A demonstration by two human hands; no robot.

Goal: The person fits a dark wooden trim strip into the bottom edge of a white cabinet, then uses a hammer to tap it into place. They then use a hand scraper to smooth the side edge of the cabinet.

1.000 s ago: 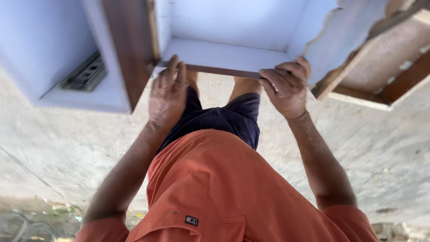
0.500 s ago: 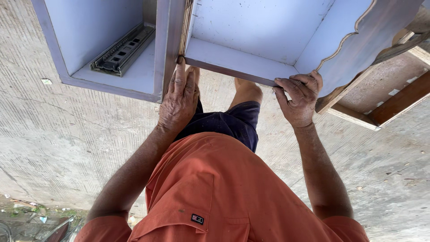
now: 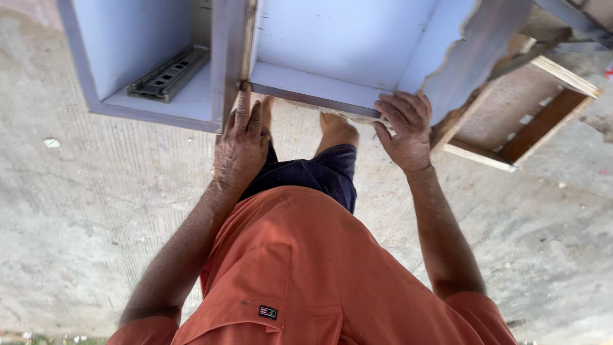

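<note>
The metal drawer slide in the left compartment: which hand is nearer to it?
Left. The left hand rests on the cabinet's divider edge right beside the drawer slide; the right hand holds the panel edge, a compartment away.

Looking straight down on a pale lilac cabinet (image 3: 332,45) standing on a concrete floor (image 3: 83,211). Left hand (image 3: 241,144) laid flat against the dark upright divider (image 3: 227,64), fingers pointing up along its edge. Right hand (image 3: 405,131) curled over the front edge of the shelf board (image 3: 313,86). Metal drawer slide (image 3: 167,72) fixed in the left compartment. Wooden frame (image 3: 523,121) lying just right of the cabinet. Orange shirt (image 3: 306,275) and dark shorts (image 3: 319,176) below.
</note>
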